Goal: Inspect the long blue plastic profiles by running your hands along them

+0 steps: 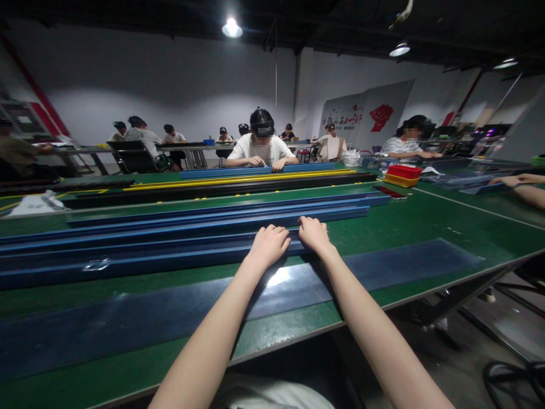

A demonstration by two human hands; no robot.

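A long blue channel-shaped strip point(170, 262) lies across the green table, the nearest of several. My left hand point(269, 244) is closed over it near its right end, fingers curled across the far edge. Just to the right, my right hand point(314, 234) grips the same strip at its end, with the fingertips over the far side; the hands are a small gap apart. Both palms hide part of the strip, and the undersides of my fingers cannot be seen. Closer to me, a flat translucent bluish sheet point(383, 270) lies under my forearms.
More blue strips point(238, 207) lie beyond my hands, then black and yellow strips point(255, 179). A red and yellow bin point(402, 176) and a phone point(389, 192) are at the right. A person point(261, 145) works opposite; another person's hands point(517, 182) are at far right.
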